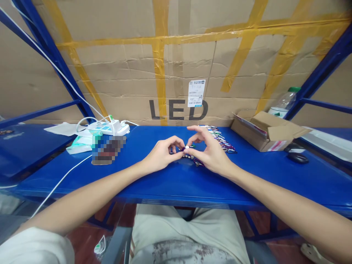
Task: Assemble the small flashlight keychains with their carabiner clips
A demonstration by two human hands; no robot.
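My left hand (pixel 167 152) and my right hand (pixel 210 150) meet above the middle of the blue table. The left thumb and fingers are closed on a small dark purple piece (pixel 182 149). At the right thumb and fingertip, pinched close to it, is a small round white piece (pixel 187 147). Both are too small to name surely. Under the hands lie small shiny beads (pixel 189 156) and a dark purple metal piece (pixel 198 162), partly hidden. Behind my right hand runs a row of colourful, shiny metal pieces (pixel 220 138), partly covered by it.
An open cardboard box (pixel 271 134), a black mouse (pixel 298 157) and a plastic bottle (pixel 286 102) are at the right. A white power strip (pixel 110 127), a green-white packet (pixel 81 143) and a blurred-out object (pixel 108 150) lie left. Taped cardboard (pixel 123 80) stands behind.
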